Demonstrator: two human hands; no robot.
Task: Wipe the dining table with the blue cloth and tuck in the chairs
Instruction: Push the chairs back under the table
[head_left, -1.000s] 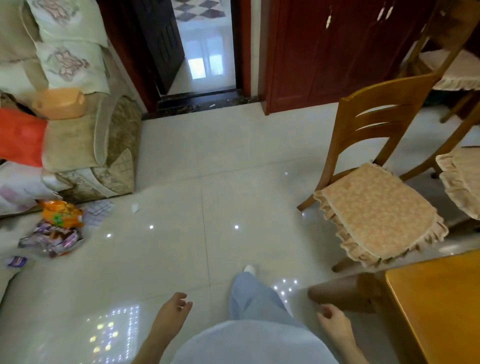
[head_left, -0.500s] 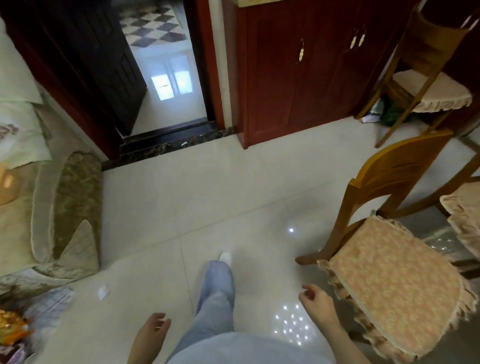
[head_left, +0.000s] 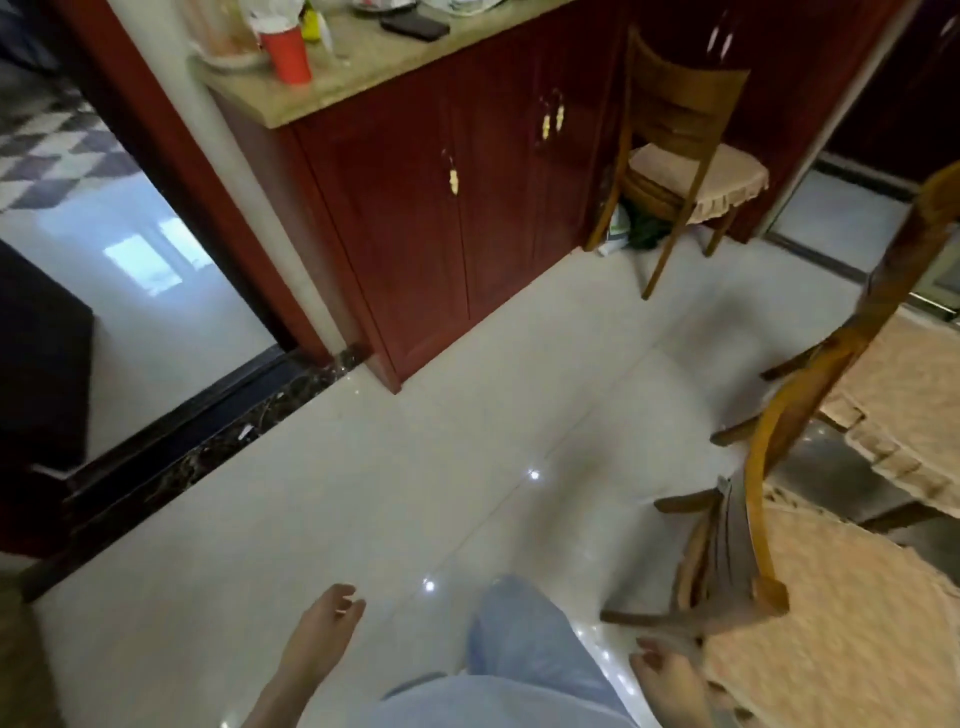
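Observation:
My left hand (head_left: 322, 631) hangs loose and holds nothing, low in the frame over the pale tiled floor. My right hand (head_left: 672, 686) is at the bottom right, fingers relaxed, close beside the nearest wooden chair (head_left: 753, 519) with its beige frilled cushion (head_left: 841, 623). A second cushioned chair (head_left: 893, 395) stands just behind it at the right edge. A third chair (head_left: 680, 119) stands by the red cabinet at the back. Neither the dining table nor the blue cloth is in view.
A red wooden cabinet (head_left: 447, 218) with a stone top carries a red cup (head_left: 288, 52), a dark phone (head_left: 415, 26) and other items. A doorway with a dark marble threshold (head_left: 208, 441) opens on the left. My leg in light trousers (head_left: 524, 639) steps forward.
My view has swung right and moved forward: the sofa and floor clutter have left the frame, the cabinet and chairs are nearer, and the table corner is gone. Both hands stay empty.

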